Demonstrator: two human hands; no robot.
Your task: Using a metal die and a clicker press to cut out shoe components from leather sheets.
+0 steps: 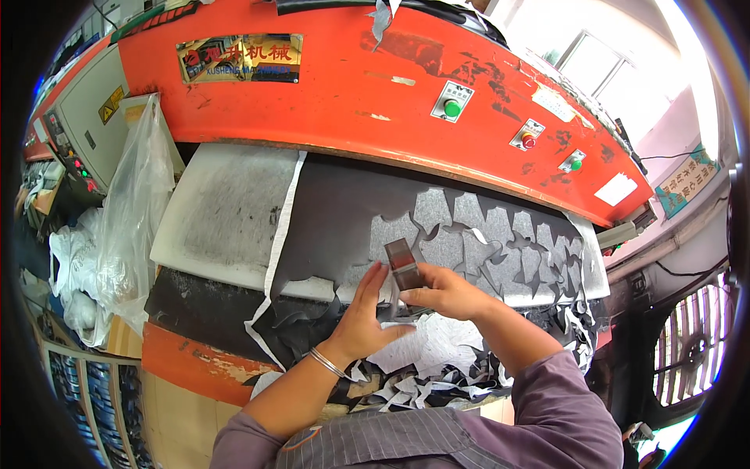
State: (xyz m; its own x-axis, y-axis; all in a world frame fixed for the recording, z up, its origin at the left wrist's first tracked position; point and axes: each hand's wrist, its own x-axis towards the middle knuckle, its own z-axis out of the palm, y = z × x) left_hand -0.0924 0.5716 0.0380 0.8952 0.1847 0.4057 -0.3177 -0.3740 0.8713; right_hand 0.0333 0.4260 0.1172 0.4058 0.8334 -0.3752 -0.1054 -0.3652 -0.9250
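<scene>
Gripping a dark, oblong block (pixel 401 262) in the closed fingers of the right hand (pixel 451 292), over the partly cut black sheet (pixel 344 211). Looks narrow and straight-edged, reddish-brown toward the far end, with a paler band across the middle. Left hand (pixel 361 316) open, fingers extended, just beside the block.

Across the top, the press beam (pixel 336 109) is scuffed, glossy painted metal; at centre, the dark sheet (pixel 344 203) is smooth and matt, the block (pixel 403 264) glossy, perhaps plastic; at left, the plastic bag (pixel 134 195) is crinkled.
</scene>
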